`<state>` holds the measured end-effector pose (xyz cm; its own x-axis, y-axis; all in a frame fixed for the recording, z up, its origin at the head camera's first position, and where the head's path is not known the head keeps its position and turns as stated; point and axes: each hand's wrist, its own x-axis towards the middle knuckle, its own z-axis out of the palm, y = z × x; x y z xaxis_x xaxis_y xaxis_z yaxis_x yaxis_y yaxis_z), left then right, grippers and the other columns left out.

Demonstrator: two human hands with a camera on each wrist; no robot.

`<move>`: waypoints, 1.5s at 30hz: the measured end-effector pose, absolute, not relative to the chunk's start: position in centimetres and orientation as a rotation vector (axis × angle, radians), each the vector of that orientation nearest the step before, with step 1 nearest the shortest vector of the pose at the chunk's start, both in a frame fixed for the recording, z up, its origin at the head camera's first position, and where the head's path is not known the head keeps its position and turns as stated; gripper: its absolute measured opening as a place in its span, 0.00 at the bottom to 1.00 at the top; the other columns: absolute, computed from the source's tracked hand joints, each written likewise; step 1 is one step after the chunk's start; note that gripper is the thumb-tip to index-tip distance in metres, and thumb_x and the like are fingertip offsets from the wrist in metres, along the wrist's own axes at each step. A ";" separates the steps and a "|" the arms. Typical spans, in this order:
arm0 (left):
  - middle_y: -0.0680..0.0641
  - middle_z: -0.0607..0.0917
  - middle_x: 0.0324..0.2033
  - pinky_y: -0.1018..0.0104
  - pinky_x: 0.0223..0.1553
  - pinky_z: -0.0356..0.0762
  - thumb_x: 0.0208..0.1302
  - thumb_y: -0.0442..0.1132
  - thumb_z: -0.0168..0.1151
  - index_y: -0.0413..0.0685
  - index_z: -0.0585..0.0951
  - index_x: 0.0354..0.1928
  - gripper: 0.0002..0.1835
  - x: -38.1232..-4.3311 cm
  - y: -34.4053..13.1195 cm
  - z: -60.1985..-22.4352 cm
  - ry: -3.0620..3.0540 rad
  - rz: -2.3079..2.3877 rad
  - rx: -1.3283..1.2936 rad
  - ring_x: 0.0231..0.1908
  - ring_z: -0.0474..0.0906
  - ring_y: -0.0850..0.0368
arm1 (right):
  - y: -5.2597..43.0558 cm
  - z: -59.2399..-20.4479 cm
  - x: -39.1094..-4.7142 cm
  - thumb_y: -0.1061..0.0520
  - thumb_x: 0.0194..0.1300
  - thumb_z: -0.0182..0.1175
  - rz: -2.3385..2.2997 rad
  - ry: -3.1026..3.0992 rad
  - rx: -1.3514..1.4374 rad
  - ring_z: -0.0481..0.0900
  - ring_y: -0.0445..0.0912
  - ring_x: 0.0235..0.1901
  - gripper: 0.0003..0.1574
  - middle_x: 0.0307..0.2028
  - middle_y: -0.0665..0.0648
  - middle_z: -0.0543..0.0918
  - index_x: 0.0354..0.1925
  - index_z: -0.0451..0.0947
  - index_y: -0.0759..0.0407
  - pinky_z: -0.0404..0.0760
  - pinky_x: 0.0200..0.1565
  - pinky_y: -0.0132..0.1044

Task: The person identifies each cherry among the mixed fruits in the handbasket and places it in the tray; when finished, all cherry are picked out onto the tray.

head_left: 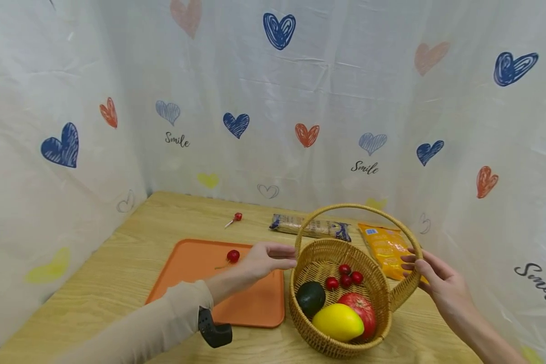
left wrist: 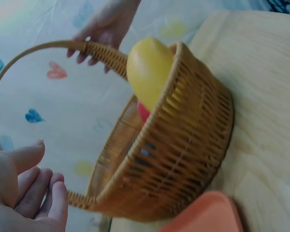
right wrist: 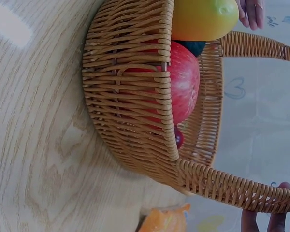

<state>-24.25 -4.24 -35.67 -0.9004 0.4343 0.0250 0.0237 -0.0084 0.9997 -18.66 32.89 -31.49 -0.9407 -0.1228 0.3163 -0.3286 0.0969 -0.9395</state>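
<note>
A wicker basket (head_left: 341, 349) with a tall arched handle (head_left: 352, 206) stands on the table. My right hand (head_left: 448, 285) holds the right side of the handle, fingers behind it and thumb in front; the right wrist view shows those fingers (right wrist: 276, 221) under the wicker. Beside the handle's left side is my left hand (head_left: 266, 260), fingers fairly straight and thumb apart from them. Inside the basket lie a yellow mango (head_left: 338, 322), a red apple-like fruit (head_left: 366, 313), a dark green avocado (head_left: 311, 298) and several cherries (head_left: 345, 275).
An orange tray (head_left: 250, 313) lies left of the basket, partly under my left forearm, with a cherry (head_left: 233, 256) on it. Behind are a red lollipop (head_left: 237, 217) and a long pack of noodles (head_left: 291, 224). An orange snack bag (head_left: 384, 247) lies at the right; a curtain hangs behind.
</note>
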 end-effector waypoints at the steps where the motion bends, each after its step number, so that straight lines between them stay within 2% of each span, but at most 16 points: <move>1: 0.44 0.81 0.51 0.56 0.58 0.69 0.58 0.38 0.68 0.40 0.78 0.57 0.24 -24.2 -3.8 -35.7 1.965 1.990 0.491 0.52 0.77 0.54 | 32.9 -31.5 -18.7 0.60 0.74 0.46 1.959 -2.204 0.459 0.81 0.39 0.43 0.19 0.43 0.47 0.83 0.58 0.74 0.57 0.79 0.43 0.30; 6: 0.47 0.83 0.48 0.59 0.55 0.72 0.58 0.38 0.68 0.44 0.81 0.54 0.20 -24.1 -1.3 -35.4 1.919 1.995 0.513 0.49 0.78 0.56 | 32.8 -31.5 -18.7 0.59 0.74 0.47 1.953 -2.207 0.449 0.81 0.39 0.42 0.19 0.43 0.47 0.83 0.58 0.74 0.58 0.79 0.44 0.30; 13: 0.47 0.84 0.46 0.58 0.52 0.75 0.59 0.37 0.67 0.44 0.82 0.52 0.18 -24.6 2.8 -35.1 1.888 1.982 0.571 0.46 0.79 0.58 | 32.8 -31.5 -18.7 0.59 0.74 0.46 1.951 -2.189 0.450 0.81 0.39 0.42 0.18 0.43 0.47 0.83 0.57 0.75 0.57 0.79 0.44 0.30; 17: 0.49 0.84 0.45 0.62 0.50 0.76 0.59 0.37 0.67 0.44 0.82 0.52 0.18 -25.0 5.3 -35.0 1.894 1.984 0.602 0.45 0.79 0.61 | 32.8 -31.6 -18.7 0.60 0.74 0.46 1.954 -2.177 0.459 0.81 0.39 0.42 0.18 0.44 0.47 0.83 0.57 0.75 0.56 0.79 0.44 0.30; 26: 0.50 0.85 0.43 0.65 0.44 0.78 0.57 0.38 0.69 0.50 0.85 0.47 0.14 -25.9 9.6 -34.8 1.923 2.012 0.579 0.41 0.80 0.63 | 32.9 -31.6 -18.8 0.59 0.74 0.46 1.930 -2.194 0.428 0.80 0.38 0.44 0.18 0.45 0.46 0.83 0.58 0.74 0.59 0.79 0.44 0.30; 34: 0.57 0.85 0.36 0.65 0.44 0.77 0.56 0.38 0.70 0.51 0.86 0.43 0.12 -27.5 10.9 -34.5 2.051 1.972 0.513 0.39 0.79 0.63 | 32.6 -31.6 -18.8 0.62 0.74 0.46 1.970 -2.148 0.473 0.80 0.39 0.44 0.18 0.45 0.48 0.83 0.57 0.75 0.57 0.79 0.44 0.30; 40: 0.56 0.85 0.36 0.64 0.43 0.78 0.55 0.38 0.71 0.51 0.86 0.43 0.12 -29.0 11.3 -35.0 2.146 1.911 0.437 0.40 0.79 0.61 | 32.7 -31.6 -18.9 0.61 0.74 0.46 1.963 -2.160 0.452 0.80 0.39 0.44 0.18 0.45 0.48 0.83 0.57 0.75 0.57 0.79 0.44 0.30; 45: 0.54 0.85 0.36 0.64 0.42 0.79 0.54 0.36 0.71 0.46 0.86 0.43 0.12 -29.7 11.9 -36.1 2.200 1.879 0.347 0.40 0.79 0.59 | 32.7 -31.7 -18.9 0.61 0.74 0.46 1.972 -2.168 0.443 0.81 0.40 0.43 0.18 0.44 0.47 0.83 0.57 0.75 0.58 0.79 0.44 0.30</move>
